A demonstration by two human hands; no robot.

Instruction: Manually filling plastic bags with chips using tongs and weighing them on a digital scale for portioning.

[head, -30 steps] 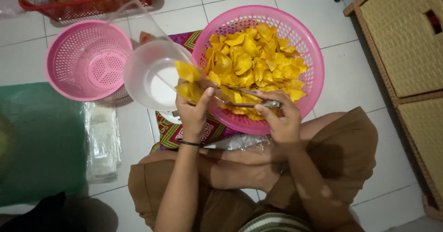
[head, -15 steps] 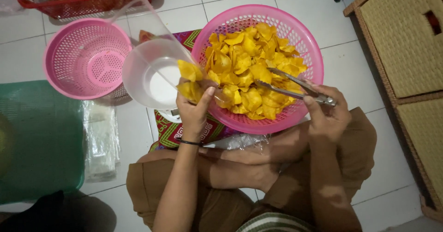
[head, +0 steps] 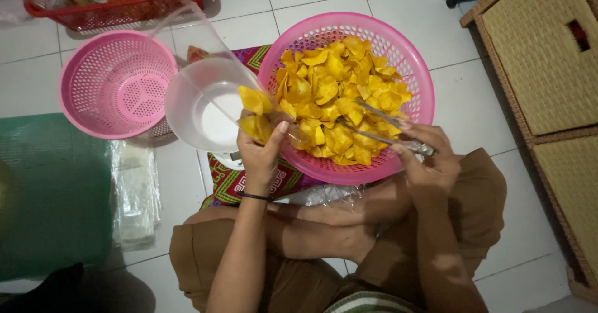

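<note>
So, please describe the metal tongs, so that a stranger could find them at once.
Start at the big pink basket heaped with yellow chips. On its lower right side, the right hand holds thin silver tongs, tips resting among the chips. They are the only metal tool here.

Both forearms reach up from the bottom of the frame. The left hand, at centre, is curled shut, fingers pinched and thumb raised, a dark band on its wrist. The right hand, right of centre, is closed in a grip, knuckles up.
</note>
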